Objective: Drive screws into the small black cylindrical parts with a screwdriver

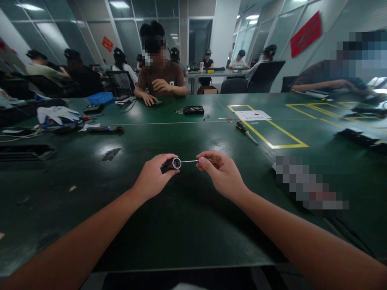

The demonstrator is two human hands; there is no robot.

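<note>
My left hand [155, 173] is closed around a short dark cylinder [174, 163] with a silver ring at its open end, which faces right and toward me. Between the thumb and fingers of my right hand [222, 171] is a slim screwdriver [189, 161]. Its thin metal shaft points left and its tip meets the ringed end of the cylinder; how deep it reaches I cannot tell. The fingers cover most of the screwdriver's handle. Both hands are held above the green table [181, 225].
A yellow-black screwdriver [247, 132] lies beyond my right hand, near a paper sheet [253, 115]. A blurred-out long object [308, 185] rests at right. Gloves [57, 115], a dark pen-like tool [104, 129] and a blue bin [100, 98] are at left. Across sits a person [161, 76].
</note>
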